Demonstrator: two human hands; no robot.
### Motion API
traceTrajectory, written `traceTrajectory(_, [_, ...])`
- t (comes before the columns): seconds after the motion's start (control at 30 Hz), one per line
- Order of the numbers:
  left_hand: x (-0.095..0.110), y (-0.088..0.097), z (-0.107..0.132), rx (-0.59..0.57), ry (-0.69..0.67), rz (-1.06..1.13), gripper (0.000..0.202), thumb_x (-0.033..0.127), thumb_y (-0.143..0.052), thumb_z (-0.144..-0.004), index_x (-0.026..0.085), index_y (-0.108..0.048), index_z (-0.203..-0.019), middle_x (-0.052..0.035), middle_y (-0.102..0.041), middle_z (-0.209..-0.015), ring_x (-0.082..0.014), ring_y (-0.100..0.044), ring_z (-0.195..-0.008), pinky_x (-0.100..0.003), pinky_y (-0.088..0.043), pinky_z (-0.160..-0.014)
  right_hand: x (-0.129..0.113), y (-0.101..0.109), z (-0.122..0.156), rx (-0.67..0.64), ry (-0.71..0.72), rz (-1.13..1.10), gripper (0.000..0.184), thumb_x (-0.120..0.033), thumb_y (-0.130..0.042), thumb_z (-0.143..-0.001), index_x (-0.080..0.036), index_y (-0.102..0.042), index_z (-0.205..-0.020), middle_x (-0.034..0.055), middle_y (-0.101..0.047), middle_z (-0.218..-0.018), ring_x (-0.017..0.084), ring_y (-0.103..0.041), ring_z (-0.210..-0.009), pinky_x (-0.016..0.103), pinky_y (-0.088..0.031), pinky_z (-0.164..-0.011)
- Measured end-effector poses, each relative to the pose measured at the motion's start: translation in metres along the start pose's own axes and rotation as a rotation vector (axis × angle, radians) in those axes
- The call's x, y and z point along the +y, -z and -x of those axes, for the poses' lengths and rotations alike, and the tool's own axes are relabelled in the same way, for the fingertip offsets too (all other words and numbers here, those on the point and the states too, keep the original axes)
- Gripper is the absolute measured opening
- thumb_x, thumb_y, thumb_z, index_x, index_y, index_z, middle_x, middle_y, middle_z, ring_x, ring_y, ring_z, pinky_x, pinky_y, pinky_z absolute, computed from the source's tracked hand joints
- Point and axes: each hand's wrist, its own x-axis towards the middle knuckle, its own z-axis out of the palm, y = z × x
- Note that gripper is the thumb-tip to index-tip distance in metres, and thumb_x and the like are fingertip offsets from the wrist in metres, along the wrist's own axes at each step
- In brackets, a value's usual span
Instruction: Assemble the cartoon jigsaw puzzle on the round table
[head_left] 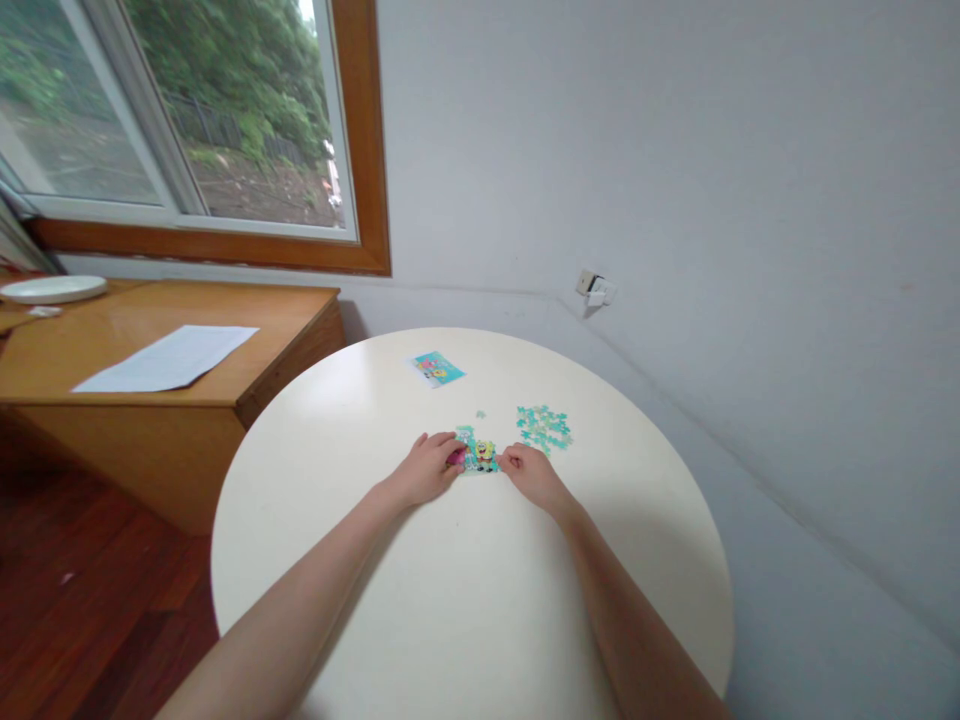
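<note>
A partly assembled cartoon jigsaw puzzle (480,457) lies flat near the middle of the round cream table (360,560), between both hands. The left hand (427,468) rests its fingers, stretched side by side, on the puzzle's left edge. The right hand (532,472) has curled fingers at its right edge, though any grip is too small to tell, and a pile of loose pieces (544,427) and a reference picture card (436,368) lie beyond.
</note>
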Motion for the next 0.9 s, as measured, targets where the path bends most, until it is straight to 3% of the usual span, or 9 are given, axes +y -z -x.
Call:
traceTrajectory(0.57, [0.0001,-0.0005,-0.0002,0.003,-0.004,0.005,0.038,0.028,-0.049,-0.086,0.021,-0.053,-0.123,-0.014,-0.049,-0.138,-0.0263,-0.042,-0.132,-0.054,-0.026,-0.112,0.0005,-0.0021,-0.0063,0.021,-0.078,-0.021,0.039,-0.04,-0.052,-0.076,-0.019,-0.044,-0.044,-0.0025,-0.043,-0.044,0.009,-0.036,-0.047,0.023,-0.024,-0.047])
traceTrajectory(0.9, [0.0005,-0.0009,-0.0004,-0.003,0.005,0.001,0.036,0.027,-0.049,-0.087,0.021,-0.054,-0.122,-0.0143,-0.049,-0.138,-0.0257,-0.041,-0.132,-0.054,-0.025,-0.112,-0.0072,0.0014,-0.0058,-0.014,-0.153,0.024,0.037,-0.034,-0.055,-0.076,-0.02,-0.047,-0.044,-0.0019,-0.047,-0.045,0.011,-0.04,-0.048,0.025,-0.026,-0.05])
